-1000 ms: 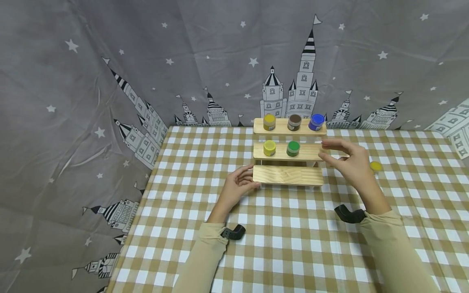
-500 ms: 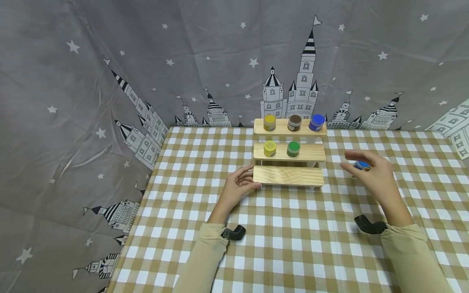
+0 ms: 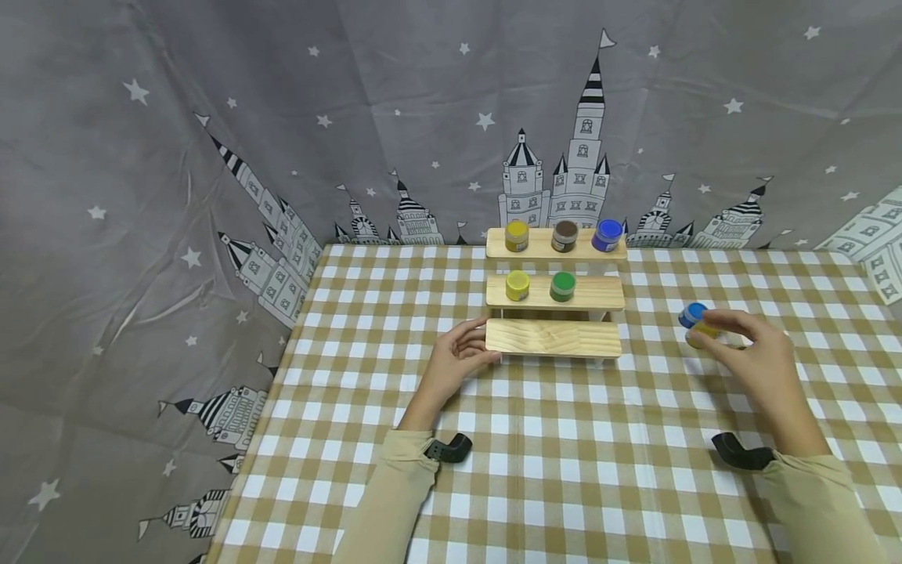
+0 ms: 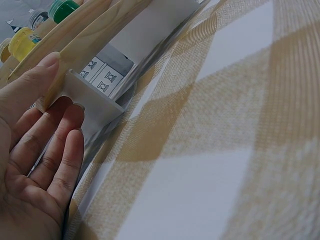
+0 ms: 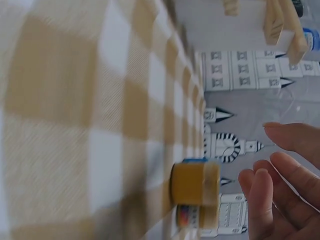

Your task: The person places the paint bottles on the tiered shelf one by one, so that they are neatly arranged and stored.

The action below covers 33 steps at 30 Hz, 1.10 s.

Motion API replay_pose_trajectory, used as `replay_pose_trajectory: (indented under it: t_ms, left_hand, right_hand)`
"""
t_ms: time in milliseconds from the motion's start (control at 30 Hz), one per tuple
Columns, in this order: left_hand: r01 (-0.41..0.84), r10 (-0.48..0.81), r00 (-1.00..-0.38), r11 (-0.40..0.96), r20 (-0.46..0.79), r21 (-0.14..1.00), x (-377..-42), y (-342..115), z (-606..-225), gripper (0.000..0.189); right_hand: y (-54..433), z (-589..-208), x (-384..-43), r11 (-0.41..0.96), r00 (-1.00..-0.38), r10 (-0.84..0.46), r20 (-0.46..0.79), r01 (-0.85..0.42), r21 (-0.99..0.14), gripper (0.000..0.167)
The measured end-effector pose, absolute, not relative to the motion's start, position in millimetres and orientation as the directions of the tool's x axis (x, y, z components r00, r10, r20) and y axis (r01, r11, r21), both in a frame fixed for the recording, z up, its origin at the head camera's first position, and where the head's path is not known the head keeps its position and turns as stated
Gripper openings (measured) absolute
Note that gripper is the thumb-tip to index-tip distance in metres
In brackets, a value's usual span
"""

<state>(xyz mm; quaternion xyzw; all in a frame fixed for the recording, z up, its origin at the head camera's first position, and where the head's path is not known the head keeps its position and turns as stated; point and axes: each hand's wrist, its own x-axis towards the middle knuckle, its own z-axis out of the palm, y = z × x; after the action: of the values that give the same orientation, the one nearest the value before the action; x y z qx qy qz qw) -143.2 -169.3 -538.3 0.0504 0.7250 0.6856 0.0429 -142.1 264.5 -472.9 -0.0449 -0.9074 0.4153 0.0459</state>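
Observation:
My left hand (image 3: 454,356) holds the left end of the lowest board of a three-step wooden display rack (image 3: 553,338). In the left wrist view, the thumb (image 4: 35,82) lies at the board's edge and the curled fingers are under it. At the right, my right hand (image 3: 761,356) hovers over a yellow-lidded paint jar (image 3: 701,337), its thumb and index finger parted. The right wrist view shows a gap between those fingers and the yellow jar (image 5: 195,182). A blue-lidded paint jar (image 3: 694,313) stands just behind it, and another jar with a colourful label (image 5: 190,217) shows beside it.
On the top board stand dark yellow (image 3: 517,236), brown (image 3: 564,236) and blue (image 3: 607,235) paint jars. Yellow (image 3: 517,286) and green (image 3: 562,287) jars stand on the middle board. A checked cloth (image 3: 564,470) covers the table, with a grey castle-print curtain (image 3: 423,94) behind.
My right hand has moved from the middle board's right end, rightward and toward me, to the loose jars. The left hand and rack have stayed in place.

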Motion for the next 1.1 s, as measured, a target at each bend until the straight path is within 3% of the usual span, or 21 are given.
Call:
replay_pose_trajectory:
  t_ms: [100, 333, 1100]
  left_hand:
    - [0.016, 0.134, -0.991, 0.052, 0.009, 0.999, -144, -169, -538, 0.065]
    - [0.017, 0.129, -0.992, 0.054, 0.01, 0.998, -143, -169, -537, 0.065]
    - [0.016, 0.132, -0.991, 0.06, 0.008, 0.998, -143, -169, -538, 0.066]
  right_hand:
    - [271, -478, -141, 0.666, -0.988, 0.149, 0.028, 0.08, -0.741, 0.06]
    - [280, -490, -141, 0.684, -0.989, 0.11, 0.096, 0.005, -0.73, 0.048]
    - [274, -499, -148, 0.701, -0.996, 0.083, 0.027, 0.039, -0.712, 0.05]
